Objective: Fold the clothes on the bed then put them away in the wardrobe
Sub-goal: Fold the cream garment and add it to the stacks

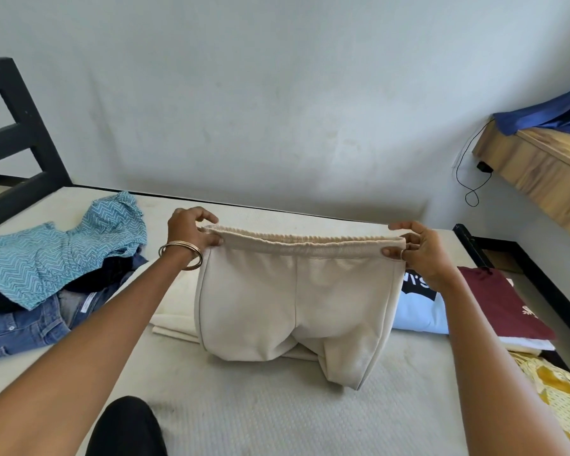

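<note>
A pair of cream trousers hangs above the white mattress, its elastic waistband stretched level between both hands. My left hand, with bangles on the wrist, pinches the waistband's left end. My right hand pinches the right end. The trouser legs sag down and bunch on the mattress, with more cream cloth lying behind them. To the left lies an unfolded heap: a blue zigzag shirt over dark cloth and blue jeans. To the right sit folded clothes: a light blue T-shirt with a black print and a maroon garment.
A black bed frame rises at the far left and a black rail runs along the right side. A wooden shelf with blue cloth juts from the right wall, a black cable dangling below. Yellow patterned fabric lies at the lower right.
</note>
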Tool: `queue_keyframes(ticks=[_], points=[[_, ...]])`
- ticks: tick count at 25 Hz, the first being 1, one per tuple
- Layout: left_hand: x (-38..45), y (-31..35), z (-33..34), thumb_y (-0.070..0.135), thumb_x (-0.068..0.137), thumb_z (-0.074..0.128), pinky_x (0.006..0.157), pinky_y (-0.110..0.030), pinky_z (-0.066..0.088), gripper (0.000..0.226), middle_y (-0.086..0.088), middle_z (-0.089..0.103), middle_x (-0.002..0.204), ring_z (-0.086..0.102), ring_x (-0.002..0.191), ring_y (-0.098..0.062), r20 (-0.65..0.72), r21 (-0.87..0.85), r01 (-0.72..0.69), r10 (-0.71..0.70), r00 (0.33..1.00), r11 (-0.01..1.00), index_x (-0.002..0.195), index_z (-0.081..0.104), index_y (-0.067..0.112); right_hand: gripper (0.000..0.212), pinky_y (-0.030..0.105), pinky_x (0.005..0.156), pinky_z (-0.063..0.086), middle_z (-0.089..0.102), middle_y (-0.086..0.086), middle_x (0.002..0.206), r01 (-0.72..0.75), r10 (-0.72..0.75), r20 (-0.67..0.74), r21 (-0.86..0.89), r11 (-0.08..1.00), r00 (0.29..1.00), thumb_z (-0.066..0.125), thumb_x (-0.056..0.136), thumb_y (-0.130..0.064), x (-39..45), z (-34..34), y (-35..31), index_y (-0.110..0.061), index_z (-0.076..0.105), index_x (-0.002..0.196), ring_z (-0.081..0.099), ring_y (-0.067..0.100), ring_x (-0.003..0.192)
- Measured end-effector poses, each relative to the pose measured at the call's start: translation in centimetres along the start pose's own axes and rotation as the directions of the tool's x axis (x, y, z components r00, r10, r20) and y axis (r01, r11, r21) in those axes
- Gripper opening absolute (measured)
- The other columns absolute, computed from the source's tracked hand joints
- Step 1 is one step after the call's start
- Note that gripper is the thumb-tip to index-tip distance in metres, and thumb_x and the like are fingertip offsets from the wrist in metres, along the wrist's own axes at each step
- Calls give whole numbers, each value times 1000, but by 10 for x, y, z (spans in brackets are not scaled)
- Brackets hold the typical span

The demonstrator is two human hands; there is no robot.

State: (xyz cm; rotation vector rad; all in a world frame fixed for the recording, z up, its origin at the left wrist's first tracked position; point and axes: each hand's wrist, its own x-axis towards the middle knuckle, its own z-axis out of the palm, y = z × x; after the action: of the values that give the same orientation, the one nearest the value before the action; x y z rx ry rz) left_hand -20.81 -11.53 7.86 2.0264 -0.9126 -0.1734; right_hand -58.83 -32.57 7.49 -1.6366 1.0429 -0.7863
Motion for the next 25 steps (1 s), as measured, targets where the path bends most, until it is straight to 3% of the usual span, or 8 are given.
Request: queue_keyframes(ticks=[2, 5, 9, 12, 14, 16, 19, 25], points=[[3, 3, 8, 11, 59, 90, 74, -24, 43, 40, -10, 66, 91, 62, 82, -23, 10, -30, 133, -133, 991, 991, 94, 73, 3, 36, 41, 72, 53, 64, 12, 91, -57, 54, -147, -18, 998, 988, 84, 70, -14, 8, 19, 3, -25, 66, 99, 63, 27, 79], [5, 15, 24, 19, 70, 82, 68, -28, 44, 22, -13, 66, 76, 60, 74, -28, 19, -13, 287, -287, 958, 958, 73, 70, 1, 14, 37, 64, 44, 59, 9, 71, -164, 102, -396, -126, 978, 913, 75, 73, -20, 14, 65, -7, -13, 65, 69, 55, 28, 73], [0, 38, 42, 21, 76, 70, 68, -30, 47, 21, -19, 68, 91, 65, 85, -35, 48, -39, 309, -307, 950, 950, 86, 67, 2, 24, 34, 78, 47, 64, 18, 94, -166, 98, -475, -104, 981, 874, 66, 85, -16, 8, 131, -35, 0, 65, 104, 57, 32, 91], [-6, 47, 48, 18, 81, 66, 83, -33, 49, 48, -16, 63, 112, 62, 100, -34, 211, 174, 102, -138, 968, 979, 128, 54, 17, 21, 39, 90, 48, 65, 13, 103, -50, 2, -392, -114, 992, 920, 62, 87, -11, 3, 153, -52, -7, 64, 107, 55, 29, 103], [-5, 44, 44, 14, 80, 64, 83, -35, 48, 81, -17, 56, 117, 59, 101, -34, 440, 405, -139, -60, 896, 904, 149, 24, 32, 19, 40, 89, 49, 67, 9, 99, 29, -69, -388, -109, 994, 919, 64, 86, -10, 6, 148, -59, -10, 66, 104, 57, 28, 104], [-3, 34, 37, 7, 77, 62, 70, -35, 51, 104, -14, 51, 111, 59, 88, -30, 686, 480, -378, -71, 724, 792, 147, 1, 52, 17, 41, 89, 50, 68, 6, 93, 80, -130, -375, -146, 986, 918, 68, 84, -10, 10, 135, -64, -14, 67, 101, 59, 28, 103], [-14, 28, 32, -1, 69, 52, 56, -26, 52, 108, -12, 53, 123, 61, 91, -29, 883, 410, -601, -132, 451, 686, 137, 3, 69, 19, 40, 88, 51, 69, 4, 89, 87, -163, -380, -210, 974, 910, 70, 82, -9, 16, 120, -65, -18, 68, 98, 60, 27, 97], [-16, 17, 17, -6, 70, 36, 86, -46, 52, 107, -3, 54, 106, 58, 96, -28, 895, 346, -664, -20, 446, 663, 114, 9, 87, 28, 27, 80, 41, 52, 6, 106, -112, 24, -574, -119, 987, 819, 61, 87, -6, 18, 83, -48, -15, 57, 113, 50, 23, 89]])
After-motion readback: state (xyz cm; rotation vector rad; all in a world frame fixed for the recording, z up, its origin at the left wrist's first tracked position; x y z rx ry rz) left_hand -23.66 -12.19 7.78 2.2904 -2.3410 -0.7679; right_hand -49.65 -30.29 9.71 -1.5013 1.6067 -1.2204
